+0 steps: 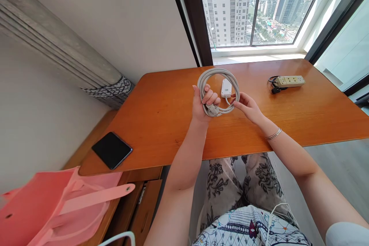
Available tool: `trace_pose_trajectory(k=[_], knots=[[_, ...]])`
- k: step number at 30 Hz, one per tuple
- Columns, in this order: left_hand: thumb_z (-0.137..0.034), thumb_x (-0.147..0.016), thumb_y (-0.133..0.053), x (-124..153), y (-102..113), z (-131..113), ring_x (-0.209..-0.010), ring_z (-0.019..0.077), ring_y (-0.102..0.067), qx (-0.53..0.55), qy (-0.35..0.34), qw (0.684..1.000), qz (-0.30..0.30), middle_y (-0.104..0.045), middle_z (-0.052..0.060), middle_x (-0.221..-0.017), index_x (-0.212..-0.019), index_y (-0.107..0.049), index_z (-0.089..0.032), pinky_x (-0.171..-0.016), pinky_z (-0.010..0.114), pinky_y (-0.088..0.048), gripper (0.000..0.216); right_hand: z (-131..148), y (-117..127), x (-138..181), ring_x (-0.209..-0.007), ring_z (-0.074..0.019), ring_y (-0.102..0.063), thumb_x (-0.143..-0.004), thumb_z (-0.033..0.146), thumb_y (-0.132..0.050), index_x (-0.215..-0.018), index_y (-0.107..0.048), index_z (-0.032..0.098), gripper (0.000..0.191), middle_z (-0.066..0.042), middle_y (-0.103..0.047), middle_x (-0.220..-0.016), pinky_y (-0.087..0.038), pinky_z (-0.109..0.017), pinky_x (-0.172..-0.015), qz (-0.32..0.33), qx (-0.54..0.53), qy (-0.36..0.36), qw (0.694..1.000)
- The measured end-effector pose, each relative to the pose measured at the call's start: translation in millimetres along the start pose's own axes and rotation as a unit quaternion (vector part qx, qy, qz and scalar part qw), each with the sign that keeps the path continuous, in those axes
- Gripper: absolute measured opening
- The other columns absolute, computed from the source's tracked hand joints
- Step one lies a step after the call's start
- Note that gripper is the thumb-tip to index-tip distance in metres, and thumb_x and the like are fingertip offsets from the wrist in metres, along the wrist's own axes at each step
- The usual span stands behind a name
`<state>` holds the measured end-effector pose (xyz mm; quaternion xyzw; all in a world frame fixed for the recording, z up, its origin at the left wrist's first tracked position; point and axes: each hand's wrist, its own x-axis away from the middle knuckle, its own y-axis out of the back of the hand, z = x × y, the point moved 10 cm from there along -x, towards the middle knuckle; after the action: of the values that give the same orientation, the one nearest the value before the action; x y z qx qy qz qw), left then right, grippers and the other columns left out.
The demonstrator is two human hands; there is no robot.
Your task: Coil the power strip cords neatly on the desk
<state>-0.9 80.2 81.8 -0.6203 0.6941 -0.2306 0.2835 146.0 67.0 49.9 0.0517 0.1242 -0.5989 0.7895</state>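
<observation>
A grey cable (218, 73) wound into a round coil is held upright above the wooden table (161, 115). My left hand (203, 103) has its fingers wrapped round the lower left part of the coil. With its fingertips, my right hand (248, 107) pinches the thin white lead at the coil's lower right. A small white adapter (226, 88) shows through the middle of the coil; whether it rests on the table or hangs from the lead I cannot tell.
A beige power strip (290, 81) with a black cord lies at the table's far right. A dark phone (112, 150) lies near the front left corner. A pink bag (54, 207) sits below left. A window is behind the table.
</observation>
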Motion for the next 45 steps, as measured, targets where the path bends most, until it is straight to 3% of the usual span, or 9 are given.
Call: trace_pose_trajectory(k=[8, 12, 17, 21, 26, 30, 35, 45], knots=[[-0.064, -0.101, -0.042, -6.2, -0.2, 9.5, -0.045, 0.0102, -0.025, -0.019, -0.023, 0.999, -0.011, -0.017, -0.007, -0.051, -0.068, -0.044, -0.022, -0.047, 0.02, -0.034, 0.053, -5.6, 4.2, 3.0, -0.1, -0.0193, -0.066, -0.07, 0.057, -0.082, -0.101, -0.062, 0.024, 0.05, -0.004, -0.072, -0.099, -0.055, -0.034, -0.09, -0.025, -0.04, -0.054, 0.997], [-0.058, -0.101, -0.047, -10.7, 6.4, 11.8, -0.048, 0.0101, -0.037, -0.019, -0.037, 0.998, -0.046, -0.026, -0.006, -0.051, -0.068, -0.043, -0.021, -0.054, 0.02, -0.041, 0.05, -14.9, 2.9, 2.6, -0.096, -0.0177, -0.068, -0.07, 0.05, -0.083, -0.102, -0.062, 0.025, 0.046, -0.002, -0.074, -0.099, -0.055, -0.034, -0.089, -0.022, -0.091, -0.07, 0.993], [-0.049, -0.096, -0.064, -12.4, 17.5, 20.8, -0.052, 0.0083, -0.048, 0.001, -0.032, 0.994, -0.1, -0.039, -0.006, -0.052, -0.065, -0.047, -0.02, -0.059, 0.019, -0.044, 0.045, -16.3, -0.2, 2.3, -0.088, -0.018, -0.07, -0.068, 0.037, -0.086, -0.101, -0.064, 0.026, 0.041, 0.002, -0.072, -0.084, -0.054, -0.034, -0.089, -0.028, -0.194, -0.061, 0.979], [-0.047, -0.094, -0.068, -12.3, 27.3, 25.1, -0.054, 0.0079, -0.051, -0.022, -0.055, 0.989, -0.134, -0.044, -0.005, -0.054, -0.064, -0.05, -0.019, -0.06, 0.019, -0.044, 0.044, -18.4, -5.8, 5.1, -0.098, -0.0209, -0.072, -0.067, 0.027, -0.085, -0.108, -0.063, 0.029, 0.046, 0.004, -0.071, -0.086, -0.056, -0.038, -0.09, -0.018, -0.253, -0.089, 0.963], [-0.044, -0.096, -0.065, -10.1, 43.0, 29.6, -0.057, 0.0085, -0.053, -0.073, -0.105, 0.973, -0.191, -0.051, -0.004, -0.058, -0.063, -0.051, -0.019, -0.063, 0.02, -0.045, 0.043, -21.2, -7.0, 6.2, -0.106, -0.0221, -0.072, -0.068, 0.024, -0.084, -0.114, -0.06, 0.031, 0.053, 0.003, -0.073, -0.094, -0.058, -0.039, -0.087, -0.015, -0.251, -0.101, 0.963], [-0.043, -0.096, -0.065, -11.9, 59.9, 47.5, -0.055, 0.0078, -0.052, -0.094, -0.058, 0.964, -0.242, -0.054, -0.003, -0.062, -0.063, -0.053, -0.018, -0.062, 0.021, -0.043, 0.042, -29.6, -1.4, 5.6, -0.099, -0.0214, -0.074, -0.067, 0.025, -0.086, -0.112, -0.059, 0.03, 0.053, 0.006, -0.07, -0.083, -0.06, -0.039, -0.085, -0.05, -0.249, -0.098, 0.962], [-0.047, -0.088, -0.074, -17.8, 72.5, 63.2, -0.048, 0.0081, -0.044, -0.096, -0.004, 0.96, -0.262, -0.046, -0.006, -0.055, -0.063, -0.052, -0.019, -0.055, 0.022, -0.037, 0.043, -32.8, 1.7, 6.8, -0.093, -0.0202, -0.075, -0.066, 0.025, -0.087, -0.113, -0.059, 0.03, 0.055, 0.007, -0.068, -0.079, -0.062, -0.036, -0.081, -0.078, -0.244, -0.085, 0.963], [-0.037, -0.09, -0.072, -18.3, 72.0, 85.4, -0.05, 0.0089, -0.052, -0.026, 0.086, 0.96, -0.266, -0.051, -0.006, -0.055, -0.066, -0.048, -0.02, -0.055, 0.021, -0.043, 0.038, -45.7, 2.6, 6.1, -0.079, -0.0192, -0.075, -0.076, 0.019, -0.074, -0.113, -0.053, 0.027, 0.043, 0.005, -0.07, -0.072, -0.065, -0.039, -0.078, -0.089, -0.281, -0.128, 0.947]])
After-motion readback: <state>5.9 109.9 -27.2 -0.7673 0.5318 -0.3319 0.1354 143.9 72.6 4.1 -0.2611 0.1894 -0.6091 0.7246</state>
